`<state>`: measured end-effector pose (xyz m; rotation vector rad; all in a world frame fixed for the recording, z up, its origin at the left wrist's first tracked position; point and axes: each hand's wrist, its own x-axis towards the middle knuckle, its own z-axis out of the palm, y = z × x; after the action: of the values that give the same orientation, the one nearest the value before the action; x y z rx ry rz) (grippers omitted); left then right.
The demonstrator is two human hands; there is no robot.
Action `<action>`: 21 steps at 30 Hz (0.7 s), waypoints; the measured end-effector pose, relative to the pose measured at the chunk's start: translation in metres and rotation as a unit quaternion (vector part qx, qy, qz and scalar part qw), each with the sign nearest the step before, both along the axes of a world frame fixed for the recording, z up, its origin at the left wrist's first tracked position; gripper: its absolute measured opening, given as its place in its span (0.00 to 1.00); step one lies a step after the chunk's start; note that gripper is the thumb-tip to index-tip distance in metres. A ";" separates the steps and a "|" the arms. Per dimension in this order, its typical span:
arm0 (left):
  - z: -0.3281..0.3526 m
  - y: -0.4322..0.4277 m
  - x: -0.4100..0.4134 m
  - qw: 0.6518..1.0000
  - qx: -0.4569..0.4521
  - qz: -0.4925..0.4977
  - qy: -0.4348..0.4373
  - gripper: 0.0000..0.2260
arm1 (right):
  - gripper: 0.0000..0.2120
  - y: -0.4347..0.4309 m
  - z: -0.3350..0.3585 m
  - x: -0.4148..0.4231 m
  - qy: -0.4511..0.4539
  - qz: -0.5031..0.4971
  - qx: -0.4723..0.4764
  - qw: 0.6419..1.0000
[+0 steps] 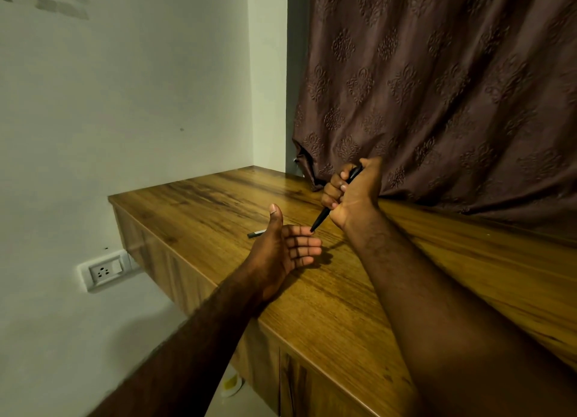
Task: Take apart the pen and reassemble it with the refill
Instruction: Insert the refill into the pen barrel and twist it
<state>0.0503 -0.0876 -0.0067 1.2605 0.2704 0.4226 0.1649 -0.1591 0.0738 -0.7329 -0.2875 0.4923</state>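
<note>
My right hand (349,188) is closed in a fist around a black pen (321,218), which points down and to the left. The pen's lower tip touches the fingertips of my left hand (290,248). That left hand hovers low over the wooden desk (218,204) with its palm open, fingers together and thumb raised, holding nothing. A short grey pen part (256,233) lies on the desk just behind my left hand, partly hidden by the thumb. The pen's upper end sticks out above my right fist.
A brown patterned curtain (452,89) hangs right behind my right hand and rests on the desk's back edge. The desk's left edge drops off beside a white wall with a socket (104,270). A small white and yellow object (232,384) lies on the floor below.
</note>
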 end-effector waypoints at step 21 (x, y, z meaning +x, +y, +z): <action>0.000 0.000 0.000 1.000 0.003 0.004 0.007 0.36 | 0.21 -0.001 0.001 -0.002 -0.003 -0.007 -0.007 1.000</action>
<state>0.0505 -0.0879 -0.0070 1.2693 0.2863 0.4223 0.1628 -0.1602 0.0750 -0.7494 -0.2856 0.4791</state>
